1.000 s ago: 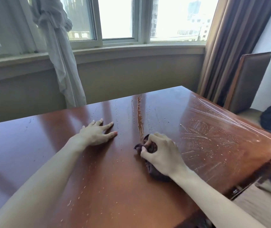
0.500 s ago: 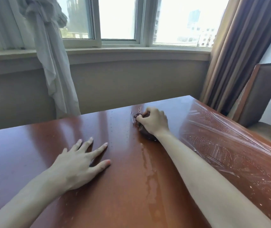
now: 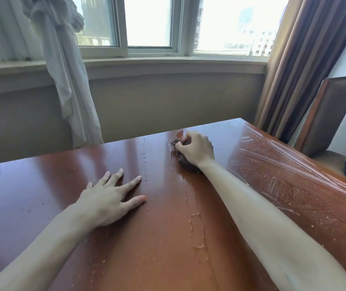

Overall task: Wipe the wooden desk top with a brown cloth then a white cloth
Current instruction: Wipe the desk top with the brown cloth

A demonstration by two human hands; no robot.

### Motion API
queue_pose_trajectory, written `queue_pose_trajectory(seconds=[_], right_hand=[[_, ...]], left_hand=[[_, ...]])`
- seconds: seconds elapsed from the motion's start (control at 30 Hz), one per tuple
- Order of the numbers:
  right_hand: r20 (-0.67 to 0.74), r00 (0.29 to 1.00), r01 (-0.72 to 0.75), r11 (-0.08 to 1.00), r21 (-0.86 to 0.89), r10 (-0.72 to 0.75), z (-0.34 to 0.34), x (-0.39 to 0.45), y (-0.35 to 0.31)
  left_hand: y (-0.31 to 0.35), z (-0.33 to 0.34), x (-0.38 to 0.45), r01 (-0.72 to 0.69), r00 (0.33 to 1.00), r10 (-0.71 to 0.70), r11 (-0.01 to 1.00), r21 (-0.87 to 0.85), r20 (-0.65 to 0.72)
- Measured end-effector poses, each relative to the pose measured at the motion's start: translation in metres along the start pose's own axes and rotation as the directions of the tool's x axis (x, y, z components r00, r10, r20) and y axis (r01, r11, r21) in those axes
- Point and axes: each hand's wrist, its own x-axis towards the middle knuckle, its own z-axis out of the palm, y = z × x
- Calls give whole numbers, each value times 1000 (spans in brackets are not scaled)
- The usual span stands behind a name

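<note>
The glossy reddish wooden desk top (image 3: 41, 185) fills the lower view, dotted with water drops and a wet streak down its middle. My right hand (image 3: 196, 149) reaches to the desk's far edge and grips a bunched brown cloth (image 3: 186, 164), mostly hidden under the palm. My left hand (image 3: 109, 198) rests flat on the desk, fingers spread, to the left of the streak. No white cloth is in view.
Clear plastic film (image 3: 277, 171) covers the desk's right part. A chair (image 3: 327, 114) stands at the right beside brown curtains (image 3: 306, 59). A white curtain (image 3: 67, 80) hangs before the window wall beyond the far edge.
My right hand pushed the brown cloth from the desk's middle up to the far edge, leaving a wet streak. The view tilted upward. My left hand stayed flat.
</note>
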Motion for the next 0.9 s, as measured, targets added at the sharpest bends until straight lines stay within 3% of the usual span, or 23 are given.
queue_pose_trajectory(seconds=[0.3,0.47,0.57,0.63,0.9], right_hand=[[56,993,103,994,35,-105,-92,-229,-10],[75,983,164,984,75,-169,-120,-294,-1],[81,984,153,985,84,-159,-118,-280,1],[75,989,119,990,82,-125,-109,-253,3],[-20,999,-26,1000,9,26,-41,-70,13]], left_hand=[[19,-11,-20,9,998,-6,999,49,-55],[54,3,-59,-149,979,138,987,-65,-146],[59,8,-69,-153,982,140,983,-102,-123],[63,9,-76,-141,988,140,990,-15,-61],[59,23,-67,-156,987,158,986,61,-25]])
